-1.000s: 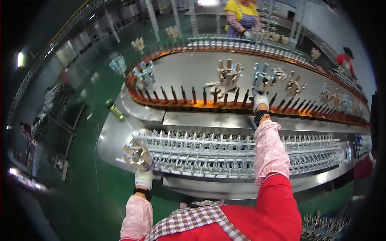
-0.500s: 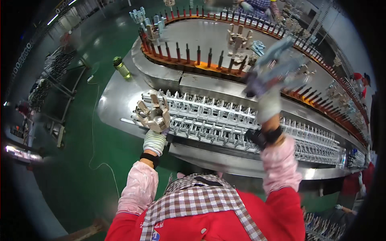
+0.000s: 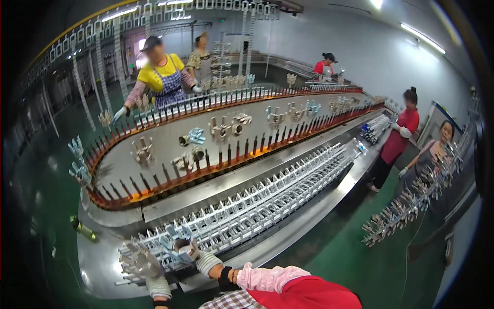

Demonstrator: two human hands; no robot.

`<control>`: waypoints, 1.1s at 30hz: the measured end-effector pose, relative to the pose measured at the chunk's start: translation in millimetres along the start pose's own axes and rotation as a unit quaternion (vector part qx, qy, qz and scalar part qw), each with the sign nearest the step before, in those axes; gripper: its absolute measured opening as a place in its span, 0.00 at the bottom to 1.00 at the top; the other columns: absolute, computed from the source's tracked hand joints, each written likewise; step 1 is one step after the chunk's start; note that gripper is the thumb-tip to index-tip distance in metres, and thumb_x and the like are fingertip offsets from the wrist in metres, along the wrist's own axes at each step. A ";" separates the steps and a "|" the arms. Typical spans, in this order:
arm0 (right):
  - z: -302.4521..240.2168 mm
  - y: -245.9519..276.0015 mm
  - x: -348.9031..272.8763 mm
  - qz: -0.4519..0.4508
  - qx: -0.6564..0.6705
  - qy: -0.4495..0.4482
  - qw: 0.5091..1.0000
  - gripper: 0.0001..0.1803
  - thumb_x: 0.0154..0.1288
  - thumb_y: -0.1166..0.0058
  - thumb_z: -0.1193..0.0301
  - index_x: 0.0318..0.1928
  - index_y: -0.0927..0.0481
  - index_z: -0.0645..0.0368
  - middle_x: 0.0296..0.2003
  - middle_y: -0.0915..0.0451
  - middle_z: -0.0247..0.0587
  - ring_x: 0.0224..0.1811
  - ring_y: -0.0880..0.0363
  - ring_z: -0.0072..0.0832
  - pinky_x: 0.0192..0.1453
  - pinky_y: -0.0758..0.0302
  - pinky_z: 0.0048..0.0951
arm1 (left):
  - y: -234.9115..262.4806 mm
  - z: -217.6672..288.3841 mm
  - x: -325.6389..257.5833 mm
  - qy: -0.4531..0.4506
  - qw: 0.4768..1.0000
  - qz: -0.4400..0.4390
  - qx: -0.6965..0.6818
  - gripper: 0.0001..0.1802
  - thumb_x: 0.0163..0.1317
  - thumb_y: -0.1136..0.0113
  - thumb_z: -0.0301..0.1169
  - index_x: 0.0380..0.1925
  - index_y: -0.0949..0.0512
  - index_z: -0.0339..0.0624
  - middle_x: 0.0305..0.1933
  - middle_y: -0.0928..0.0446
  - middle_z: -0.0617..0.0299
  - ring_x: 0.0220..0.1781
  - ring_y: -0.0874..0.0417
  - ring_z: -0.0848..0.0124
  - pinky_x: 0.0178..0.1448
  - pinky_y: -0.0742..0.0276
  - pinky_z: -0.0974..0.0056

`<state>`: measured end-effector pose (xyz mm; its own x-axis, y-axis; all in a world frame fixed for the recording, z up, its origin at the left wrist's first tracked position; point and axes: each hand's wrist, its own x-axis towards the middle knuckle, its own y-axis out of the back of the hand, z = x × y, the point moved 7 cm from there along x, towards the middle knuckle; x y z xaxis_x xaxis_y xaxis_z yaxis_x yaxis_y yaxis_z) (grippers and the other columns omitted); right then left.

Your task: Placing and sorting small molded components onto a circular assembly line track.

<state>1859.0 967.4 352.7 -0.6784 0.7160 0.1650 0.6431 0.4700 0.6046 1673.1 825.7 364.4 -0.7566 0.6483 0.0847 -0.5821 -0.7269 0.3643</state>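
Note:
Two pronged, crown-shaped fittings are close together at the near left end of the metal racks. My gloved left hand is closed around the base of a tan fitting, which is blurred by motion. Beside it, my gloved right hand grips a fitting with light-blue prongs and a round brownish opening facing me. The pieces hide most of the fingers on both hands. Just beyond my hands, long silvery racks lined with small upright holders stretch away to the right on the steel bench.
An oval conveyor with dark upright pins on an orange-brown rail runs behind the racks. Several fittings stand on its steel middle. A green bottle is at left. Co-workers stand around the loop; a loaded rack is at right.
My view has swung up and to the right, showing more of the room. My right hand, with the blue-pronged fitting, has come from over the conveyor's edge to beside my left hand.

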 end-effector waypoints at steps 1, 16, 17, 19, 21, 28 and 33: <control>0.1 10.2 0.2 -0.015 0.030 -0.054 0.998 0.12 0.52 0.57 0.71 0.37 0.25 0.60 0.30 0.25 0.57 0.35 0.27 0.51 0.39 0.30 0.42 | -4.0 -2.5 3.7 0.013 0.999 0.007 -0.036 0.20 0.54 0.43 0.27 0.48 0.32 0.35 0.50 0.28 0.60 0.51 0.29 0.70 0.56 0.37 0.66; -6.9 72.8 -24.2 -0.100 0.174 0.087 0.976 0.27 0.57 0.54 0.59 0.53 0.35 0.63 0.45 0.28 0.57 0.49 0.30 0.46 0.52 0.35 0.34 | -27.3 -44.8 19.6 0.006 0.985 -0.002 -0.171 0.22 0.55 0.44 0.30 0.49 0.34 0.33 0.53 0.30 0.58 0.53 0.31 0.69 0.57 0.39 0.65; -20.2 107.3 -32.4 -0.225 0.147 0.017 0.963 0.28 0.58 0.54 0.57 0.54 0.35 0.62 0.45 0.28 0.55 0.49 0.30 0.44 0.54 0.35 0.33 | -32.6 -17.8 10.8 0.009 0.986 -0.001 -0.169 0.22 0.55 0.44 0.30 0.49 0.34 0.33 0.53 0.30 0.58 0.53 0.31 0.69 0.57 0.39 0.65; 6.9 134.3 -37.8 -0.323 0.276 -0.059 0.903 0.23 0.62 0.55 0.64 0.56 0.37 0.57 0.37 0.25 0.41 0.38 0.26 0.23 0.39 0.28 0.24 | -46.6 38.1 -5.0 0.057 0.998 0.018 0.016 0.22 0.55 0.44 0.30 0.49 0.33 0.33 0.53 0.30 0.57 0.53 0.31 0.68 0.56 0.38 0.64; 12.1 199.6 -13.3 -0.116 0.157 0.187 0.963 0.21 0.62 0.54 0.65 0.54 0.34 0.57 0.34 0.25 0.35 0.34 0.26 0.21 0.36 0.28 0.21 | -44.5 44.3 -17.2 0.050 0.997 0.036 0.050 0.21 0.56 0.45 0.32 0.48 0.32 0.34 0.52 0.29 0.57 0.54 0.31 0.68 0.56 0.39 0.64; 139.9 462.1 68.7 0.187 0.077 -0.055 0.978 0.25 0.54 0.49 0.63 0.52 0.32 0.59 0.47 0.27 0.49 0.50 0.30 0.39 0.54 0.35 0.30 | -46.0 27.2 -20.1 0.049 0.950 0.053 0.303 0.22 0.60 0.53 0.41 0.49 0.32 0.40 0.53 0.30 0.56 0.56 0.33 0.63 0.57 0.40 0.63; 297.7 543.1 124.3 0.263 0.006 -0.169 0.950 0.26 0.56 0.52 0.65 0.53 0.35 0.66 0.49 0.29 0.50 0.47 0.28 0.35 0.50 0.34 0.28 | -65.3 0.1 -25.8 0.188 0.793 -0.099 0.572 0.23 0.61 0.62 0.48 0.50 0.31 0.51 0.47 0.26 0.56 0.47 0.26 0.59 0.46 0.33 0.57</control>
<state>2229.7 1465.4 469.6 -0.1105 0.9773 0.1808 0.8673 0.0060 0.4978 1730.7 856.5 338.6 -0.8442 0.4548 -0.2836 -0.2134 0.2003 0.9562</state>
